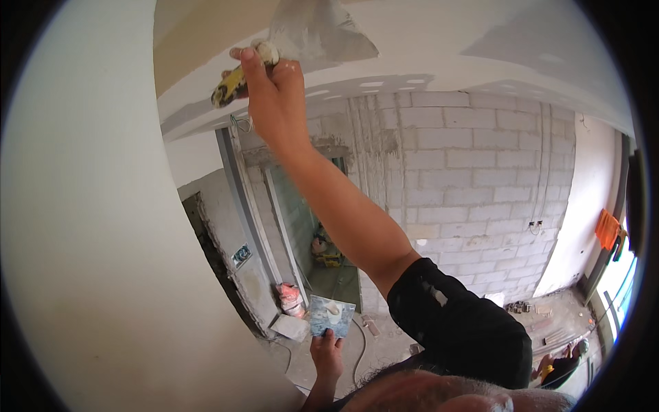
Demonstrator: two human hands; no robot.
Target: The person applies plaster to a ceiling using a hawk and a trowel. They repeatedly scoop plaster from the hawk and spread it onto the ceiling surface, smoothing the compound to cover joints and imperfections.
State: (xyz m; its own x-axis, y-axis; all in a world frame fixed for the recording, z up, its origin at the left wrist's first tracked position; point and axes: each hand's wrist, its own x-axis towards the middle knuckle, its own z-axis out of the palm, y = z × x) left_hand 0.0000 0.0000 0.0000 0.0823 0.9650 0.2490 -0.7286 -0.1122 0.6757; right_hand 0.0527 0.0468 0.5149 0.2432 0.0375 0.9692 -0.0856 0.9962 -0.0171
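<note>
I saw the right hand [280, 103], fingers wrapped round a yellow-handled putty knife [266, 52], up at the ceiling [439, 41], and well below that ceiling the left hand [327, 353] gripping a filler plate [321, 321] whose pale dab [333, 310] could have slid off had the plate tilted.

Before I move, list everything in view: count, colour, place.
Broad scraper: 1, grey blade, yellow-and-black handle, top centre
Square plate: 1, blue-grey, lower centre
Paste: 1 dab, whitish, on the plate
Ceiling surface: 1, off-white with grey patches, top
Smooth wall: 1, cream, left
Block wall: 1, grey, background
Sack: 1, red and whitish, lower left of centre
Slab: 1, pale grey, in front of the sack
Cloth: 1, orange, right edge
Co-worker: 1, dark clothing, lower right
Right sleeve: 1, black, lower centre-right
Right hand: 1, bare, upper left, gripping the scraper
Left hand: 1, bare, bottom centre, holding the plate
</note>
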